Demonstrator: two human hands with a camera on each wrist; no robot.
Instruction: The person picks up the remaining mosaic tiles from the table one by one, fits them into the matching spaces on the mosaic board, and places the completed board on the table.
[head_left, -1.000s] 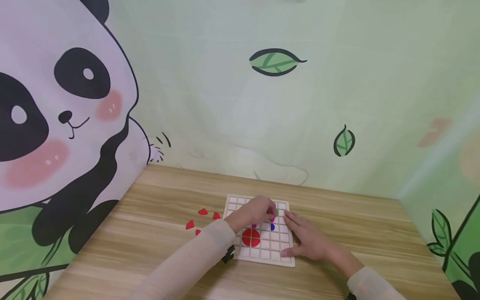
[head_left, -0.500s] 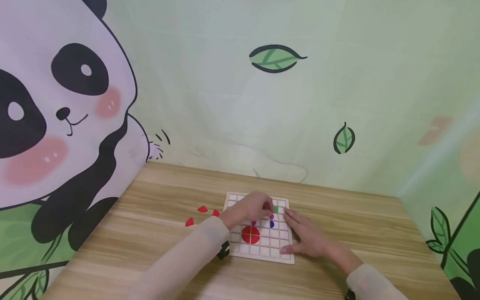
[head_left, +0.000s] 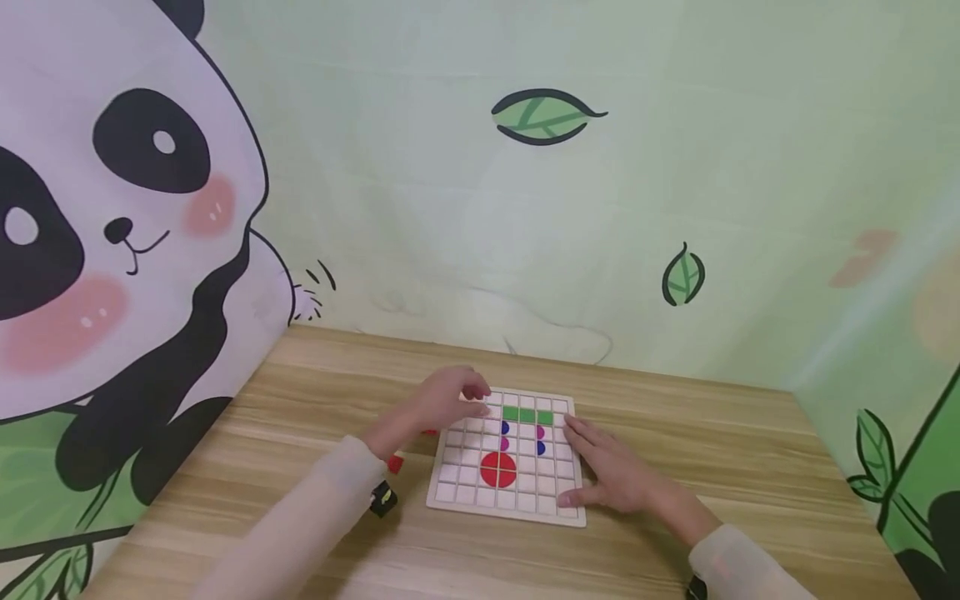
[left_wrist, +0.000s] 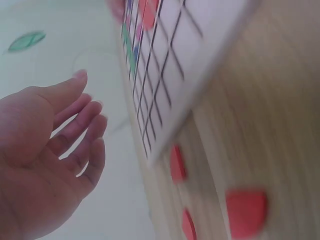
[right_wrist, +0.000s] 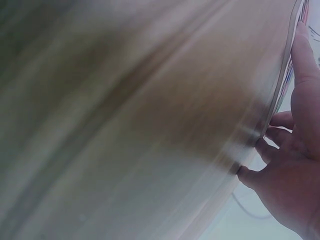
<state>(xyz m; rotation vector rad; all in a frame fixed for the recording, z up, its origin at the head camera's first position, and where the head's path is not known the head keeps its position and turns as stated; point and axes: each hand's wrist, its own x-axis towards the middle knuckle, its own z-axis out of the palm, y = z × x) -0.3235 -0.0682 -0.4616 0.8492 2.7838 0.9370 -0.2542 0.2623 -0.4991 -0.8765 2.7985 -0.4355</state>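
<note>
Closest to you, your pale sleeves [head_left: 300, 517] reach in over the bench [head_left: 540, 571], with a black gadget [head_left: 383, 499] at the left cuff and a second gadget [head_left: 697, 588] at the right. Your right hand [head_left: 618, 477] rests along the right edge of the board [head_left: 527, 502], its grip spread wide, thumb near the close corner and straight fingers farther up. The board lies flat in front of you. On its grid, nearest you, four red quarters make a disc [head_left: 498, 469]. Beyond it are two pairs of half-rounds: on the left, magenta [head_left: 504, 443] with blue [head_left: 506, 427] behind; on the right, blue [head_left: 542, 448] with magenta [head_left: 540, 432] behind. Three green squares [head_left: 527, 415] form a row past those. Loose red pieces [head_left: 395, 463] lie left of the board; your left wrist view shows three. Your left hand [head_left: 448, 398] is by the board's far left corner, its grip wide and holding nothing, fingers softly bent. Behind rises a pale green wall [head_left: 420, 167] with a panda [head_left: 161, 221] and leaves [head_left: 549, 117].
</note>
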